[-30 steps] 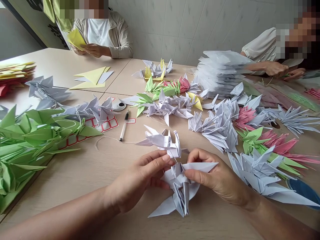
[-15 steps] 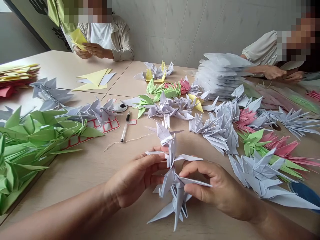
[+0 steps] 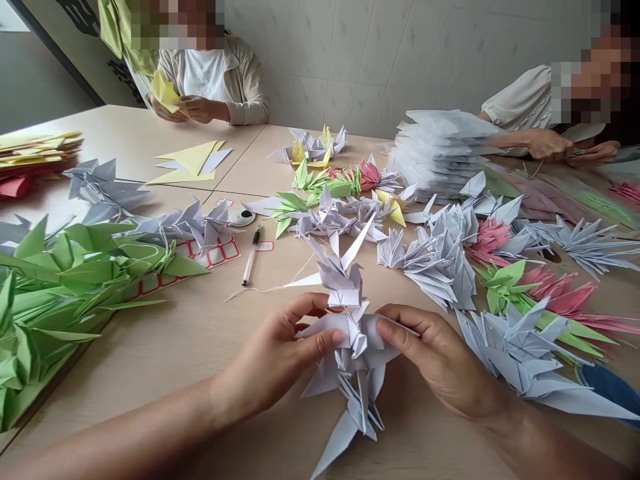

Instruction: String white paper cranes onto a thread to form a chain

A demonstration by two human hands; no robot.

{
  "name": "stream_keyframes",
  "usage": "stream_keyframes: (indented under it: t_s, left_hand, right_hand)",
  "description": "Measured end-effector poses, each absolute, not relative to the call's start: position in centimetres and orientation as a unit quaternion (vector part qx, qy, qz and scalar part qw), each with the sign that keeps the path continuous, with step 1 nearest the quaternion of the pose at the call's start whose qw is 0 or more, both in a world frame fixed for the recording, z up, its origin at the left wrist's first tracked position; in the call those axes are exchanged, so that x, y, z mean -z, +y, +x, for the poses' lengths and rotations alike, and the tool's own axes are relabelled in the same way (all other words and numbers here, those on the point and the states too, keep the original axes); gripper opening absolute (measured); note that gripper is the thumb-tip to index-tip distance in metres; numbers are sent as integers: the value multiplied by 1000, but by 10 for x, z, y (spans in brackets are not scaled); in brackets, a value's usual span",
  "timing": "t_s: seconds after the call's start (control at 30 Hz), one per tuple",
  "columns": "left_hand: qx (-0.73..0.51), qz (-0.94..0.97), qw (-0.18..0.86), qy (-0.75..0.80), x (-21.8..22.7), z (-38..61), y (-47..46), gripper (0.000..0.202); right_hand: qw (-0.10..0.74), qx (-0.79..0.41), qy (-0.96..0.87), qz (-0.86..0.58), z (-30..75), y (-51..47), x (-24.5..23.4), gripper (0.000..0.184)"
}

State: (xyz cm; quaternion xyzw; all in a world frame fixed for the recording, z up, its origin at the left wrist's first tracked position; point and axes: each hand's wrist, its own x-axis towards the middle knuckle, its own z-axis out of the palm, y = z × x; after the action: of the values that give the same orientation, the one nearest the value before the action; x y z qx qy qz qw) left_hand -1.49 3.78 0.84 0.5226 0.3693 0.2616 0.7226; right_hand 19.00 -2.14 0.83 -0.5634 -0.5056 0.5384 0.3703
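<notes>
Between my hands is a string of pale lilac-white paper cranes (image 3: 356, 343), several stacked one above another. My left hand (image 3: 295, 343) pinches one wing of the middle crane, thumb on top. My right hand (image 3: 435, 353) grips the opposite wing between thumb and fingers, so the wings are spread wide. One crane stands above my fingers at the far end, and others hang at the near end over the table (image 3: 240, 427). A thin thread (image 3: 260, 291) lies on the table beyond my left hand.
Green paper cranes (image 3: 75, 267) heap at the left; white cranes (image 3: 440, 253) cluster at the right. A pen (image 3: 251, 257) lies ahead, and a stack of plastic bags (image 3: 435, 157) stands farther back. Across the table, one person holds yellow paper (image 3: 164, 92); another person's hands (image 3: 570, 147) work at the right.
My hands have shifted to opposite wings of the middle crane, which now spread flat. The string of cranes has turned. Across the table, the yellow paper has changed shape and moved slightly right.
</notes>
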Motion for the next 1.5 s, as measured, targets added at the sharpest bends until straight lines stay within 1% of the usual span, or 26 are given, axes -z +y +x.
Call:
stream_keyframes:
  t_s: [0.13,0.3,0.5,0.57,0.8,0.97,1.13,1.27,1.5]
  left_hand:
    - [-237,508,749,354,-6,-16,40,18]
    - [-218,488,760,370,-8,-18,41,21]
    - [-124,415,814,388,-16,-19,44,24]
    - [-110,396,824,391,-18,-19,44,23]
    - [-167,327,852,373,-17,-16,40,15]
    - [-170,329,854,364,-18,-15,37,20]
    - [-141,368,857,331,-19,-14,35,28]
    - [-128,386,858,314,-17,-12,33,28]
    - [-163,391,845,326,-16,-10,32,27]
  right_hand:
    - [367,-504,-530,-575,191,-22,-14,34]
    - [367,-466,-555,-583,190,-24,-14,30]
    - [372,-456,-547,-596,190,-27,-15,32]
    - [375,-458,-545,-594,190,-27,-15,32]
    - [369,-459,-547,-595,190,-27,-15,32]
    - [374,-449,-553,-593,189,-28,-16,31]
    - [361,-454,-568,-584,187,-31,-16,28]
    - [366,-452,-579,-571,186,-34,-15,26]
    - [358,-480,-562,-570,183,-36,-14,28]
